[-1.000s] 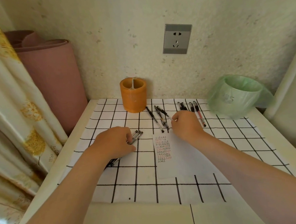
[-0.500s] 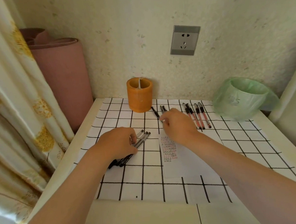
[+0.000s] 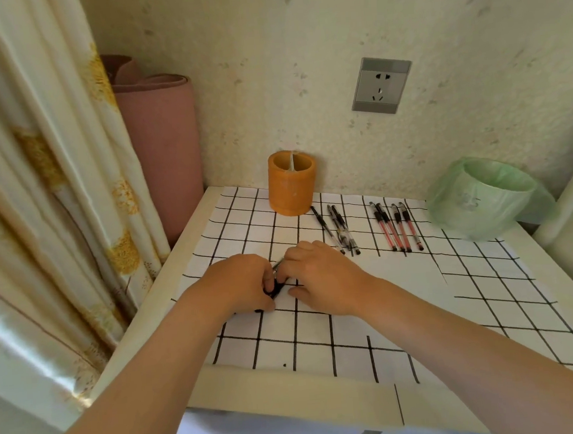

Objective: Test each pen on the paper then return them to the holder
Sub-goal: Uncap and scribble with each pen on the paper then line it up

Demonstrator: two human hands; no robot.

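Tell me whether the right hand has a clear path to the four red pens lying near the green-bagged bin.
Probably yes. The four red pens lie uncovered just beyond the right hand, with nothing standing between. But that hand is pinching the bundle of dark pens that the left hand grips.

HOME ROOM, CORNER NOOK

Appearing domestic throughout. Showing floral curtain (image 3: 56, 199) hanging at left, rolled pink mat (image 3: 161, 141) standing against speckled wall (image 3: 300, 46), wall socket (image 3: 381, 84), small white table (image 3: 159, 303) wearing grid-lined paper (image 3: 321, 343), green-bagged bin (image 3: 487, 199) sitting in the corner.
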